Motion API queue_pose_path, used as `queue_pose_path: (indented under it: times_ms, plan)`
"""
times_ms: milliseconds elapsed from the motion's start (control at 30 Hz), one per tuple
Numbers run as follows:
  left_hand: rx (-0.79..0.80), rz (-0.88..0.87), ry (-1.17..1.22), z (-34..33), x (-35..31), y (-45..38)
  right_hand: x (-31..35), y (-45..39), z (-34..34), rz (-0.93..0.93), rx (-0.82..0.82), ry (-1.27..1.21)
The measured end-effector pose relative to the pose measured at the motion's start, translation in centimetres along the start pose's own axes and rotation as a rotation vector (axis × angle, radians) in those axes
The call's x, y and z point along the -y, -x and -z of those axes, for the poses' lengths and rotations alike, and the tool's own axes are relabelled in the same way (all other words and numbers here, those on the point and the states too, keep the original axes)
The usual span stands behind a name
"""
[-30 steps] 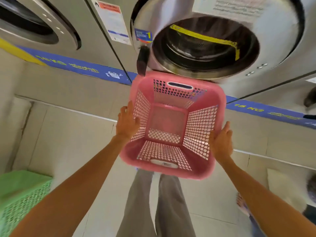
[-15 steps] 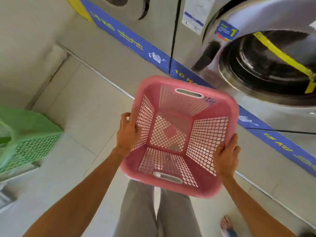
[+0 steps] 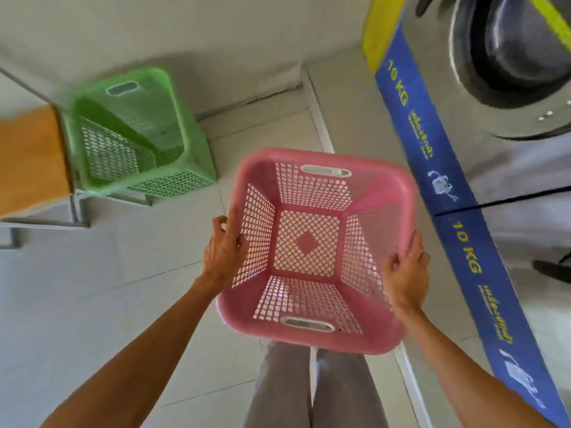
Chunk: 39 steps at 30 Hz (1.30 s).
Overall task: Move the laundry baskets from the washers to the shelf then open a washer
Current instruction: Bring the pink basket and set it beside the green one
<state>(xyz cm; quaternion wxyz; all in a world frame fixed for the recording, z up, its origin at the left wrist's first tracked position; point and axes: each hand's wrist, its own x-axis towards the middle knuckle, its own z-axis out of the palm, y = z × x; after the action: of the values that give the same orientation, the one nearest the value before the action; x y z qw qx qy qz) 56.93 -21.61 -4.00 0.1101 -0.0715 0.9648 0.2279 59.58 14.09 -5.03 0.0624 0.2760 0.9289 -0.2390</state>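
Pink basket held by both hands; green basket apparently shelved.

Your frame is bright, with even, soft light and only faint shadows on the floor. Strong wide-angle bending warps the edges. The pink basket in your grip is fairly sharp. Up-left of it, the green basket smears with motion blur. Up-right, the washer is soft, with mild sheen.

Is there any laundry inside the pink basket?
No; the pink basket is empty, its bare mesh floor showing, held at its sides by the left hand and right hand.
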Motion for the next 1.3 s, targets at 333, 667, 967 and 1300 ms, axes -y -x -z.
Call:
queue_pose_path:
  times_ms: [333, 667, 967, 1300]
  plan:
    - [-0.101, 0.147, 0.133, 7.8, 8.6, -7.3, 17.9, -7.8, -4.8, 0.178, 0.007, 0.054]
    - [-0.123, 0.139, 0.239, 10.3, 10.5, -19.6, 29.5, -20.4, -7.8, 0.31, -0.002, 0.104]
    - [-0.081, 0.214, 0.264, 7.8, 13.6, -34.1, 36.5, -32.4, -14.2, 0.33, 0.089, 0.188]
    - [-0.074, 0.202, 0.257, 1.5, 19.3, -45.5, 39.6, -41.7, -24.8, 0.376, 0.172, 0.301]
